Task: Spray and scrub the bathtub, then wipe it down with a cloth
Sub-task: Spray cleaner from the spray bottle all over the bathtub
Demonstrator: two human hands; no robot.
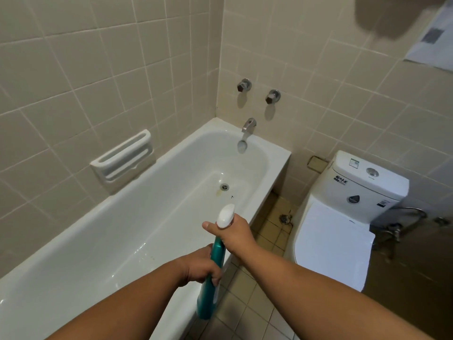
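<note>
While left grip (199,266) clasps the spray bottle (219,252), right grip (235,233) holds its neck.

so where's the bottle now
Head view, low centre: the bottle is over the right rim of the tub, left hand gripping its green body, right hand its white top; toilet to the right.

Soft even light, faint glare on the bathtub (137,244), wide-angle bending at edges, dark blur top right
</note>
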